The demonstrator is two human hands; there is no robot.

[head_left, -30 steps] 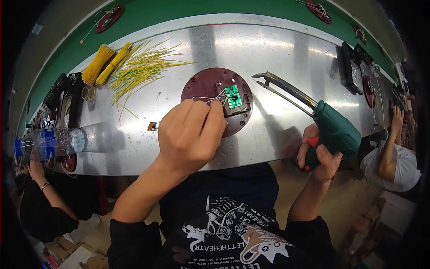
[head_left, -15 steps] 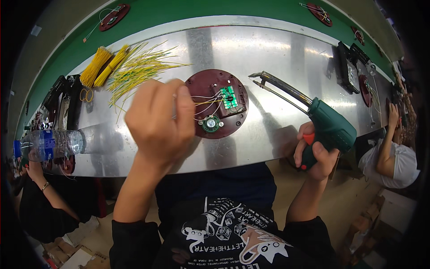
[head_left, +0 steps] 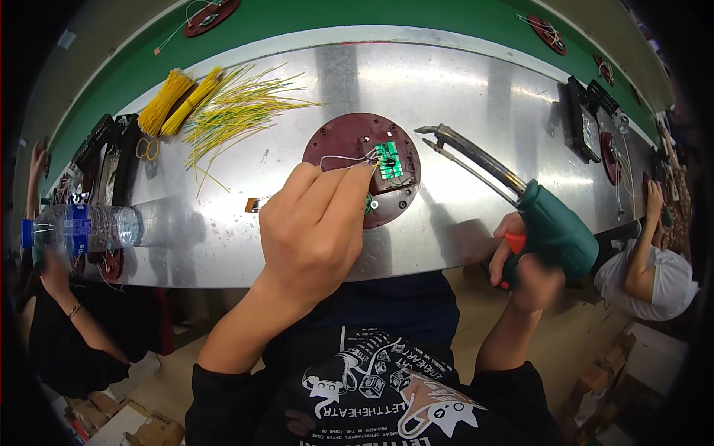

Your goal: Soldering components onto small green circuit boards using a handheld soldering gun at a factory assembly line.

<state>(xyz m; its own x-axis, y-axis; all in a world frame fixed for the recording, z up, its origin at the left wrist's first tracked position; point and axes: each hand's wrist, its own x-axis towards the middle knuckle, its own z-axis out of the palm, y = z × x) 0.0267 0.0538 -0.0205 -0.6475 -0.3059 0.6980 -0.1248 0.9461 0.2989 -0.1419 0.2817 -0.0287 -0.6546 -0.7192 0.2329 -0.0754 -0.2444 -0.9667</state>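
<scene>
On the metal bench lies a dark red round base [head_left: 335, 134] bearing a small green circuit board [head_left: 389, 160]. Thin pale wires [head_left: 343, 157] run from the board's left edge toward my left hand [head_left: 316, 230]. That hand lies over the base's lower left, its fingertips pinched on a thin wire close beside the board. Behind it a round green-rimmed part [head_left: 371, 204] is mostly hidden. My right hand [head_left: 526, 271] grips a green soldering gun [head_left: 556, 230] with a red trigger; its tip is raised to the right of the base, apart from it.
Yellow wire bundles [head_left: 165, 102] and loose yellow-green wires [head_left: 238, 119] lie at the back left. A small brown strip [head_left: 253, 204] sits left of my hand. A water bottle [head_left: 93, 229] lies far left; black trays [head_left: 582, 119] stand right. Co-workers sit at both sides.
My left hand has moved right, from beside the base to the board's edge, now covering most of the green-rimmed part. The soldering gun has shifted slightly down and right.
</scene>
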